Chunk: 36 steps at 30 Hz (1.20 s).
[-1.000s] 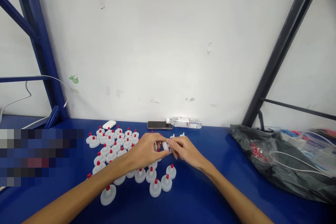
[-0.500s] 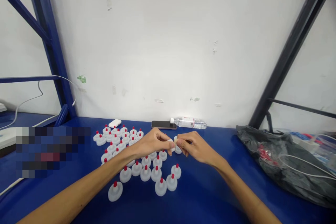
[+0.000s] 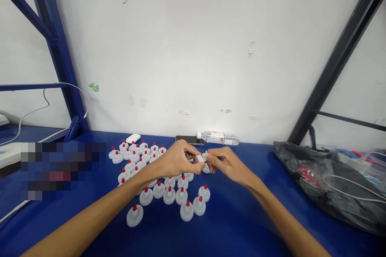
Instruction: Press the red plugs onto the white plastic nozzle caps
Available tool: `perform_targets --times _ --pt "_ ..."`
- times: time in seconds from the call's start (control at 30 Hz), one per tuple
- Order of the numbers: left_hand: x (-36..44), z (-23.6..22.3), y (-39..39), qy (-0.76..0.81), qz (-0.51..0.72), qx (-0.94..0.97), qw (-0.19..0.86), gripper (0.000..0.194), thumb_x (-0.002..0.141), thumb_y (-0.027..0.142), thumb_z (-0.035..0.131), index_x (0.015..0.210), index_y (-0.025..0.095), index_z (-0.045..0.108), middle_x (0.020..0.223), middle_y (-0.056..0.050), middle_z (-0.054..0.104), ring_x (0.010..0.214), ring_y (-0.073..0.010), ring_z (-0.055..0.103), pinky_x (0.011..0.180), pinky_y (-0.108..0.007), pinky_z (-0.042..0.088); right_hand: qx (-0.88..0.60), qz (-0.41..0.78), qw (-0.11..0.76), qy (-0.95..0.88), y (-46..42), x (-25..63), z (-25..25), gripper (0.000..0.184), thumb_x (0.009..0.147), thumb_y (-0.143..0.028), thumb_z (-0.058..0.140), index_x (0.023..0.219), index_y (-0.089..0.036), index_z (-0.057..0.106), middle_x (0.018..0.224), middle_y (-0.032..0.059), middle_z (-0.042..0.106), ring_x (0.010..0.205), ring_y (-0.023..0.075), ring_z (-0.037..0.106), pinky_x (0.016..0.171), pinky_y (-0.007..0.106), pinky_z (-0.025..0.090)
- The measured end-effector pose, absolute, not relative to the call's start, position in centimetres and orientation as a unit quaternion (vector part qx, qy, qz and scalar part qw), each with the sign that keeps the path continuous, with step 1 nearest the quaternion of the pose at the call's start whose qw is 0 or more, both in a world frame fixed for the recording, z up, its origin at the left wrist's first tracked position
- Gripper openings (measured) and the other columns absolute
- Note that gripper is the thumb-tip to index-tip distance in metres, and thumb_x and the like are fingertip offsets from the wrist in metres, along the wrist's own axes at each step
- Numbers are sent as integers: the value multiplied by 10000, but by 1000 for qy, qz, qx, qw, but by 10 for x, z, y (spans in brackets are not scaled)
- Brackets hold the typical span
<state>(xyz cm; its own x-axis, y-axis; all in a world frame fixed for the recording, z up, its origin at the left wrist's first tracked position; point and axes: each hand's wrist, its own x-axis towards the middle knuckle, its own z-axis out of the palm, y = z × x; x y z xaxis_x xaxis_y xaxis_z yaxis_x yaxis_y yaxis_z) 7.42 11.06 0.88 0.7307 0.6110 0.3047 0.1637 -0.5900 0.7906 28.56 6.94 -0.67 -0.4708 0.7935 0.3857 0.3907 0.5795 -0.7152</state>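
Note:
My left hand point(image 3: 177, 160) is closed, its thumb and fingers pinching a small white plastic piece point(image 3: 199, 158). Facing it, my right hand point(image 3: 226, 164) pinches a tiny whitish part point(image 3: 205, 155) against the white piece's right end; the fingers hide most of it. Both hands are held over the blue table. Behind and below the fingers, a white nozzle cap point(image 3: 206, 168) is partly covered. Many white nozzle caps with red tips point(image 3: 187, 211) stand on the table beneath and left of my hands. One cap point(image 3: 134, 215) sits apart at the front left.
A phone point(image 3: 189, 140) and a clear water bottle point(image 3: 219, 137) lie along the wall. Left of them is a white rounded object point(image 3: 133, 138). A black plastic bag point(image 3: 289, 164) with small red pieces and a white cable occupies the right side. Blue metal posts point(image 3: 57, 48) rise at left.
My left hand has turned the white piece so more of it shows. Both hands stay close together, still pinching. The whole view has shifted slightly.

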Motion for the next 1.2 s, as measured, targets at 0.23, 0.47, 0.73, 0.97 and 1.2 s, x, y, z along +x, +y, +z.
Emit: perform_targets --times 0.23,0.47,0.73,0.97,1.2 --pt "46 18 115 300 352 852 244 86 705 256 738 705 172 722 614 44 484 565 -103 354 527 -268 264 -536 157 424 -713 96 368 -8 644 1027 -651 241 652 -220 541 632 31 576 636 190 571 691 321 476" --pt "43 9 120 352 362 833 227 338 861 475 673 1057 212 754 862 -14 678 582 -121 477 534 -262 389 -590 163 280 -740 107 386 -36 172 801 -397 748 793 -228 782 804 46 762 691 209 648 636 295 440" --pt "53 0 109 341 333 850 224 319 849 484 736 1100 288 759 1161 -47 703 870 -218 651 731 -331 522 -584 168 305 -733 96 365 -23 369 945 -532 604 976 -202 766 815 45 758 582 164 635 624 293 490" --pt "59 -10 107 316 323 864 221 503 864 449 760 1337 332 639 1170 -20 725 1064 -249 635 893 -373 499 -439 361 394 -723 74 308 -9 417 843 -499 776 1136 -205 749 902 46 749 583 125 626 534 237 469" --pt "64 -13 99 306 305 873 226 524 914 466 708 1403 330 573 1236 -20 718 1139 -258 630 963 -390 482 -455 331 401 -723 72 303 -8 346 848 -507 764 925 -170 785 694 23 699 550 134 586 534 253 448"
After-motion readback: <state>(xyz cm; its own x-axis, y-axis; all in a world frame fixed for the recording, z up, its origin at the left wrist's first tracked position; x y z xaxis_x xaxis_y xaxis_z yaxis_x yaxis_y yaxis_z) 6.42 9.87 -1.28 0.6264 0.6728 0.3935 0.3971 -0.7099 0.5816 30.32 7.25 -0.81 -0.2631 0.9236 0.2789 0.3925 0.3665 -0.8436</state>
